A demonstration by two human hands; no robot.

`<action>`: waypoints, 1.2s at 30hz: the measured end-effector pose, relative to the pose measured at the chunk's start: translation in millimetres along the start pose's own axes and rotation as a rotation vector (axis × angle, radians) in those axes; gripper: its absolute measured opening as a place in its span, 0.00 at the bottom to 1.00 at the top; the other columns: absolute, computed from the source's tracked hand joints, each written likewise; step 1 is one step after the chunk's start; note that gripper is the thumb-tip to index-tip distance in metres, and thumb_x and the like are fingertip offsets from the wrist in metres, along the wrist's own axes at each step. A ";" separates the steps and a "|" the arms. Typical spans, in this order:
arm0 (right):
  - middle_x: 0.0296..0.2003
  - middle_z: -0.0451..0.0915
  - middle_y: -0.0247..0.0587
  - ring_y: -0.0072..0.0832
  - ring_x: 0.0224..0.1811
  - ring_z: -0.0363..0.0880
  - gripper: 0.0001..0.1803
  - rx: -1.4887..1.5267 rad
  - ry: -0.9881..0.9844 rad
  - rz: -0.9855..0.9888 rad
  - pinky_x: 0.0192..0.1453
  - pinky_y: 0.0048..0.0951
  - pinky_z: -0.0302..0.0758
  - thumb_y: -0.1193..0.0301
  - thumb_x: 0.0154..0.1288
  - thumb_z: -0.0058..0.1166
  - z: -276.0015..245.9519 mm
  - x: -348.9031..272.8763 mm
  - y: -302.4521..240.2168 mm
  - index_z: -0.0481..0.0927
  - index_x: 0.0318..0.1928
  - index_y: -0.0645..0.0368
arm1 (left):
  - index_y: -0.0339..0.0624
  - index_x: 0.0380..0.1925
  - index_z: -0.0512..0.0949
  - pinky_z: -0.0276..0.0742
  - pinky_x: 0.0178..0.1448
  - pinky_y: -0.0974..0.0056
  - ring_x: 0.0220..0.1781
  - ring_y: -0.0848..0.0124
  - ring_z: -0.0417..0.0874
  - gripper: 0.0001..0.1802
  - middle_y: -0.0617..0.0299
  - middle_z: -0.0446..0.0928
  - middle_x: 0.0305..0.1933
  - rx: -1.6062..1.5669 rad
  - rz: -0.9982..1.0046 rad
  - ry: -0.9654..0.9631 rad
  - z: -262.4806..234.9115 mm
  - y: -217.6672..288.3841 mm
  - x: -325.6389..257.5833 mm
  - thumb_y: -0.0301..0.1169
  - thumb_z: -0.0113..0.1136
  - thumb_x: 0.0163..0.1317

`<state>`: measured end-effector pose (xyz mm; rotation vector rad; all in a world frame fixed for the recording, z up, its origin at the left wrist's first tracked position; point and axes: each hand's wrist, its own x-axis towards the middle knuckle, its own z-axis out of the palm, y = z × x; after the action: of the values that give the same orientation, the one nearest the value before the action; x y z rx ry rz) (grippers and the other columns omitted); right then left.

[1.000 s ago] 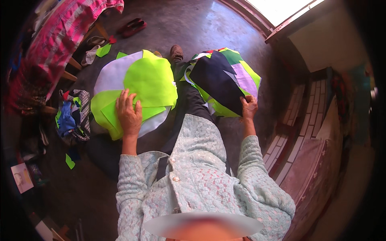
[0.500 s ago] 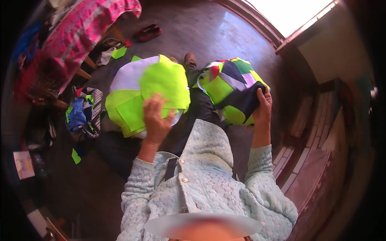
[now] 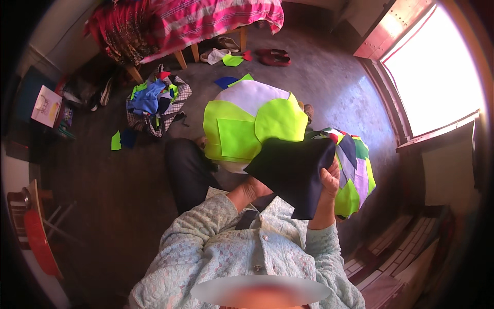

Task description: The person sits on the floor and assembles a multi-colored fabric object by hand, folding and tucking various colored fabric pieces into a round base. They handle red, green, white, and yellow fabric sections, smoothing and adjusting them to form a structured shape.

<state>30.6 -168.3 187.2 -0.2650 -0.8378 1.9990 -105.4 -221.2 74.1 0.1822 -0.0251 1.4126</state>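
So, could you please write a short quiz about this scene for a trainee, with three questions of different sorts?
1. True or false: the right hand grips the dark navy cloth piece.
2. Which colour covers most of the round patchwork piece on the person's lap? A) red B) neon green C) black
3. Fill in: the bundle of mixed cloth scraps lies on the ____, near the bed with the pink cover.

Key
1. True; the left hand is under the same cloth, mostly hidden.
2. B
3. floor
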 end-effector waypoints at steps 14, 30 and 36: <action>0.48 0.82 0.43 0.30 0.48 0.82 0.20 -0.344 0.040 0.249 0.56 0.30 0.79 0.82 0.61 0.57 -59.9 69.2 -4.3 0.75 0.55 0.66 | 0.40 0.68 0.63 0.73 0.54 0.24 0.64 0.38 0.72 0.44 0.45 0.69 0.67 -0.032 0.278 0.095 2.1 124.6 -38.4 0.65 0.37 0.66; 0.40 0.85 0.41 0.28 0.45 0.83 0.21 -1.575 -0.098 0.010 0.53 0.29 0.77 0.77 0.53 0.60 -123.0 232.6 36.4 0.81 0.51 0.60 | 0.32 0.47 0.75 0.84 0.29 0.60 0.29 0.57 0.87 0.28 0.51 0.81 0.43 0.775 0.364 0.747 -48.6 248.9 27.5 0.48 0.63 0.63; 0.39 0.85 0.40 0.27 0.41 0.84 0.20 -1.541 -0.042 0.049 0.49 0.29 0.78 0.77 0.53 0.61 -142.3 239.2 39.9 0.82 0.50 0.59 | 0.37 0.51 0.73 0.81 0.23 0.67 0.27 0.63 0.87 0.19 0.57 0.80 0.41 1.039 0.513 0.811 -55.5 238.2 21.8 0.33 0.62 0.64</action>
<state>-58.8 79.3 88.4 -1.0726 -2.2445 0.9836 -341.1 -157.2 48.8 0.4595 1.4326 1.8008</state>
